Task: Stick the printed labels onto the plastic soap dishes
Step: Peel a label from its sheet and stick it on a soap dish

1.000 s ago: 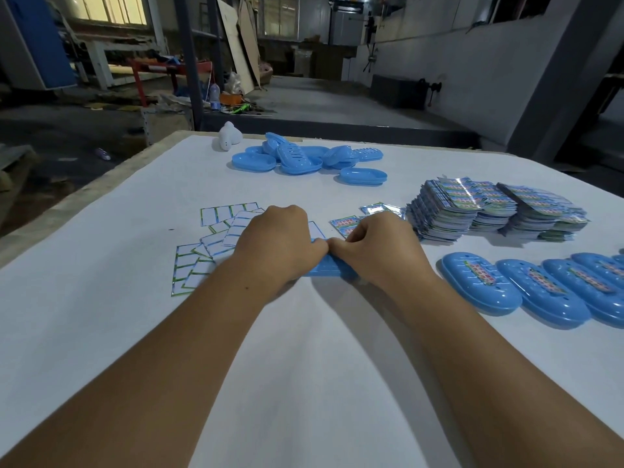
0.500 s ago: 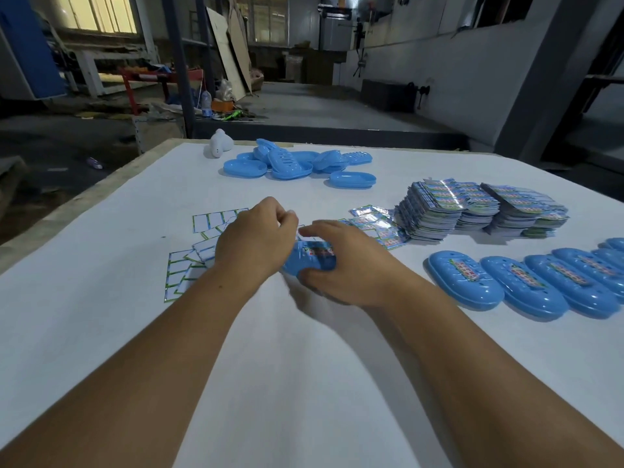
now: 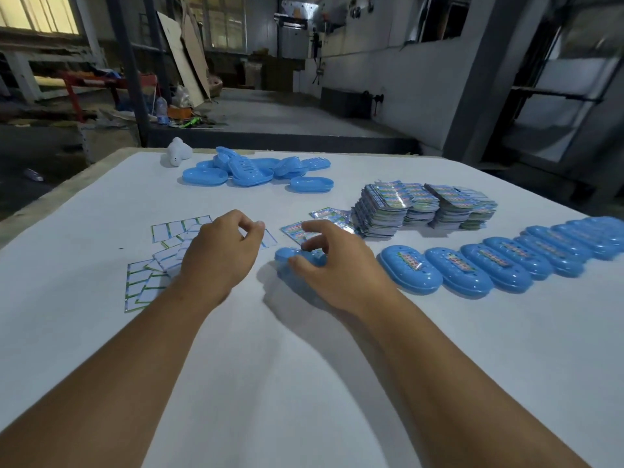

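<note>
Blue soap dish (image 3: 287, 256) | left hand (image 3: 219, 255) released | right hand (image 3: 337, 268) holds

Both forearms are bare to the frame edge, no sleeves or jewellery visible.
</note>
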`<state>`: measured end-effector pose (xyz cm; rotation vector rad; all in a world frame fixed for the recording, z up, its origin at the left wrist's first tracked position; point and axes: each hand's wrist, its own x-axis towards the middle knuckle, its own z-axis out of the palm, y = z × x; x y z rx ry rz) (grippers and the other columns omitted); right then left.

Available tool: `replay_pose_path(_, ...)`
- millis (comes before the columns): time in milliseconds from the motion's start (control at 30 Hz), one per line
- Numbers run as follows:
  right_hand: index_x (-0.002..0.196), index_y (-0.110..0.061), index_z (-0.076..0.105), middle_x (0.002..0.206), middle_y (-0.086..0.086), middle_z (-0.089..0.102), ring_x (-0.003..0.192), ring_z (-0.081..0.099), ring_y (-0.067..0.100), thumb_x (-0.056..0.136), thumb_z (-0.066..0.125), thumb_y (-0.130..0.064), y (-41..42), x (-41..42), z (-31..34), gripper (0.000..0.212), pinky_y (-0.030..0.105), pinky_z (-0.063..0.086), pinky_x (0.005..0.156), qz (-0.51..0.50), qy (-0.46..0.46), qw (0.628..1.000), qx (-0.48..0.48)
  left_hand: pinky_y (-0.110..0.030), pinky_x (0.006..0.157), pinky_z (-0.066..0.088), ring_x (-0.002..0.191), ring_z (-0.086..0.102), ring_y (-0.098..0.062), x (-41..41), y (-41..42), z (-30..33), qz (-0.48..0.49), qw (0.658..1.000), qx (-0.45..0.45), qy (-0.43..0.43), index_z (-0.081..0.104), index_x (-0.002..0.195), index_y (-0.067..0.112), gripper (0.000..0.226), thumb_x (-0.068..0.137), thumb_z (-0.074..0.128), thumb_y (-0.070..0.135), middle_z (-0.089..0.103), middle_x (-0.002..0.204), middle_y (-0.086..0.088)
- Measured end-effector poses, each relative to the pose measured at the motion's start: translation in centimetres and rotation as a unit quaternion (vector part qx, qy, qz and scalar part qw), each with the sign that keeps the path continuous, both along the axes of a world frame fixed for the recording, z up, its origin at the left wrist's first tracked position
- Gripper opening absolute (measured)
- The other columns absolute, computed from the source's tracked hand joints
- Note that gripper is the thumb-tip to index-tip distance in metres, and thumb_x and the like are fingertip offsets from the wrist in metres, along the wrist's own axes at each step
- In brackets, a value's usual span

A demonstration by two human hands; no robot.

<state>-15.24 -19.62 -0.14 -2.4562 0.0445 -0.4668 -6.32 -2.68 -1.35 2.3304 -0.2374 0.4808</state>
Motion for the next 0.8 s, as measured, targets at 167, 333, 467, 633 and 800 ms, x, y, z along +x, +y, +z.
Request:
replay_pose_path(167,0.140,-0.031,0.053,0.137,-0.001,0.053,0.128,0.043,0.026,0.081,0.072,-0.049,-0.2,-1.0,-1.2,0.064,0.035,0.037,0.108,-0.006,0.037,0.997,-0.062,-0.031,0.058,0.035,0.068,0.058,-0.020,-0.3,-0.5,0.0,-0.007,1.000,0.018,0.013,0.054,0.073,0.027,0.033,0.093,0.057,0.052,0.059,0.062,0.006)
replay_pose_path(333,0.143,-0.029,0.048,0.135,-0.002,0.059,0.122,0.043,0.027,0.079,0.068,-0.056,-0.1,-1.0,-1.3,0.072,0.035,0.035,0.104,-0.046,0.043,0.995,-0.083,-0.032,0.063,0.039,0.071,0.060,-0.019,-0.5,-0.4,0.0,-0.014,1.000,0.015,0.019,0.056,0.073,0.027,0.031,0.093,0.058,0.050,0.062,0.066,0.006)
replay_pose_path(467,0.139,-0.032,0.050,0.132,-0.003,0.057,0.121,0.050,0.025,0.074,0.072,-0.058,0.0,-1.6,-1.3,0.074,0.041,0.041,0.106,-0.049,0.059,0.997,-0.026,-0.032,0.063,0.039,0.069,0.058,-0.015,-0.7,-0.4,0.1,-0.013,1.000,0.014,0.015,0.056,0.072,0.027,0.031,0.092,0.059,0.050,0.062,0.066,0.006)
replay_pose_path(633,0.125,-0.030,0.061,0.122,0.000,0.057,0.114,0.050,0.027,0.076,0.066,-0.056,-1.7,-2.1,-1.1,0.056,0.039,0.038,0.098,-0.207,-0.029,0.977,-0.048,-0.032,0.062,0.039,0.070,0.059,-0.014,-0.8,-0.5,0.1,-0.016,1.000,0.010,0.019,0.057,0.072,0.028,0.030,0.092,0.058,0.050,0.062,0.065,0.007)
replay_pose_path(800,0.122,-0.030,0.061,0.120,0.001,0.060,0.114,0.049,0.029,0.080,0.064,-0.055,-3.0,-2.3,-1.4,0.049,0.041,0.034,0.091,-0.278,-0.005,0.952,-0.128,-0.033,0.065,0.043,0.071,0.060,-0.015,-0.6,-0.5,0.1,-0.017,1.000,0.012,0.023,0.058,0.074,0.027,0.030,0.092,0.058,0.051,0.063,0.065,0.007)
